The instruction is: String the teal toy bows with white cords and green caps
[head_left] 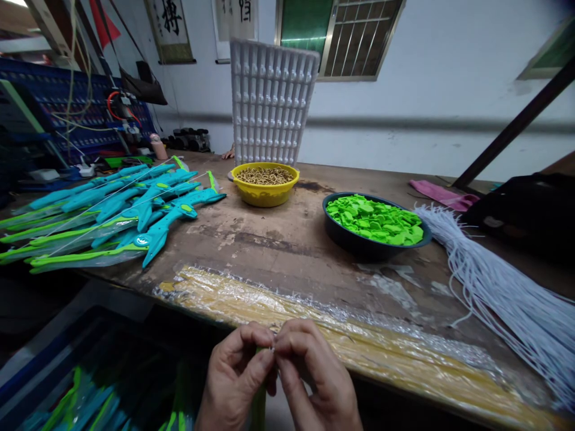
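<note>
My left hand (pixel 240 374) and my right hand (pixel 314 377) meet at the fingertips, just in front of the table's near edge. Both are closed in a pinch. A tiny white bit (pixel 272 349) shows between the fingertips; it looks like a string end but is too small to be sure. A green plastic strip (pixel 259 407) runs down behind the fingers of my left hand, mostly hidden by it. Beyond my hands, clear tape over yellowish wrapping (pixel 305 326) covers the table's edge.
Turquoise-and-green toy bows (pixel 148 221) are piled at left. A yellow bowl (pixel 265 194) holds brass-coloured rings; a dark bowl (pixel 345 236) holds green plastic pieces. White strings (pixel 507 287) lie at right. A moulded plastic tray (pixel 274 102) stands behind. More bows fill a blue crate (pixel 27 383) below.
</note>
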A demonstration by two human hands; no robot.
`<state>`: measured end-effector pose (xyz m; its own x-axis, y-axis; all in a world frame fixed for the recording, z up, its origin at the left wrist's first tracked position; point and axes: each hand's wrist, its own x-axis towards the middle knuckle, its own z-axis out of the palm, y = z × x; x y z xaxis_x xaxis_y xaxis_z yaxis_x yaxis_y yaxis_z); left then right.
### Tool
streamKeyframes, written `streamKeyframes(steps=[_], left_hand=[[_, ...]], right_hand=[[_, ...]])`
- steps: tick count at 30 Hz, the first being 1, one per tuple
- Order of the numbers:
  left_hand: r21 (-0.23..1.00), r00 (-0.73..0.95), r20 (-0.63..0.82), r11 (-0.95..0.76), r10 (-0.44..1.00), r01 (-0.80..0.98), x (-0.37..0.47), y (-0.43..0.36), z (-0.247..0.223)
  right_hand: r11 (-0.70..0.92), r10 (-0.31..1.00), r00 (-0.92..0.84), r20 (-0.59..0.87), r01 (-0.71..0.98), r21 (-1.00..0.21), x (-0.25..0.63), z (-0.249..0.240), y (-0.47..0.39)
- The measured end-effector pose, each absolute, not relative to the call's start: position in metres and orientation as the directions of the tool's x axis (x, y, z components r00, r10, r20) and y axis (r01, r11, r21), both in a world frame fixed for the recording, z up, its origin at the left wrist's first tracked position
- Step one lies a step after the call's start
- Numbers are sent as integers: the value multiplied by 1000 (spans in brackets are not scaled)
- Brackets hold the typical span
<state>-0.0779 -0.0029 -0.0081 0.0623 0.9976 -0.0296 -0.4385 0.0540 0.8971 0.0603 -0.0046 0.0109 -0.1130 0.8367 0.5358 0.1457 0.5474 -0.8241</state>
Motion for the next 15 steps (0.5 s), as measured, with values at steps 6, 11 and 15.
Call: streamKeyframes(steps=[6, 11, 15], left_hand=[[831, 3, -120, 102, 993, -546, -71, -7, 1], [831, 37, -103, 106, 994, -545, -71, -9, 5], [833, 88, -119, 148, 989, -533, -75, -7, 5]], right_hand=[[639, 762, -278, 584, 181, -747, 72, 23, 2], [669, 728, -340, 596, 163, -725, 76, 31, 6], [706, 684, -397, 612, 151, -692, 80, 32, 11]])
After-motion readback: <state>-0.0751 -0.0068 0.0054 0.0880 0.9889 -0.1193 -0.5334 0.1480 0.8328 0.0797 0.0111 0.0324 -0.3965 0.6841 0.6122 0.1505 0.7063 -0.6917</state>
